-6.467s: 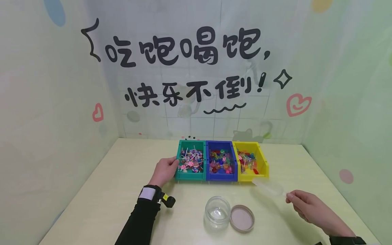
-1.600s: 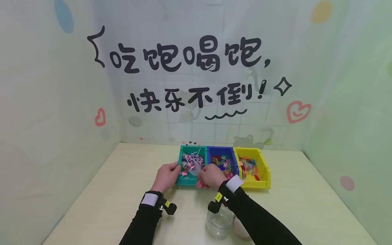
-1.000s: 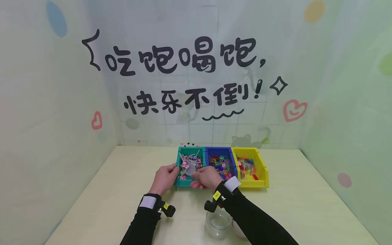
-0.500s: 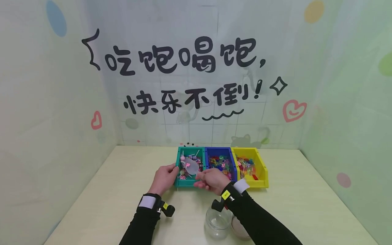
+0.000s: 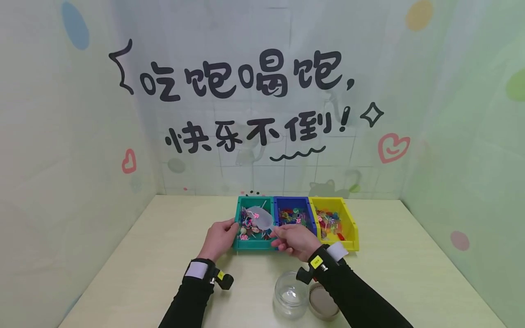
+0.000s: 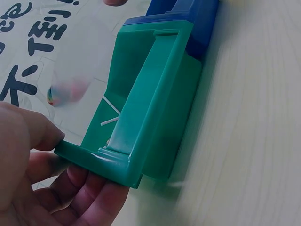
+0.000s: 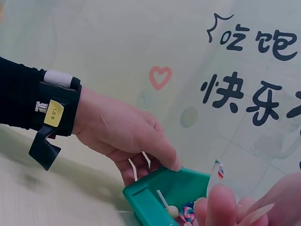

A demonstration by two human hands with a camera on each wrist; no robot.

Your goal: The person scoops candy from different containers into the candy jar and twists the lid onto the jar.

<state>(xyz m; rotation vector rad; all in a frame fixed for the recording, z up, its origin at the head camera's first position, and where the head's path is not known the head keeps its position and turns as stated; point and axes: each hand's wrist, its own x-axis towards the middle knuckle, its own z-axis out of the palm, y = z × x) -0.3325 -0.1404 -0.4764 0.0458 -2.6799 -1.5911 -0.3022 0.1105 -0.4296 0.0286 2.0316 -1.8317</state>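
Note:
My left hand (image 5: 217, 239) grips the left wall of the green bin (image 5: 254, 245), thumb on top and fingers underneath, as the left wrist view shows. Miniature lollipops lie inside this bin. Between thumb and fingers, my right hand (image 5: 298, 241) pinches the handle of a translucent scoop (image 5: 263, 222). The scoop is over the green bin, and at least one pink-and-white lollipop (image 5: 256, 215) sits in its bowl. In the left wrist view the scoop's load (image 6: 70, 90) is blurred above the rim. My right fingers hide most of the handle.
A blue bin (image 5: 292, 203) and a yellow bin (image 5: 349, 246), both holding small colourful pieces, adjoin the green one on the right. Nearer me stand a clear open jar (image 5: 290, 298) and, beside it, a round lid (image 5: 321, 301) partly behind my right forearm.
From the right side of the table, my right hand brought the scoop into the green bin. It has since risen, loaded, and shifted slightly right. My left hand keeps its grip.

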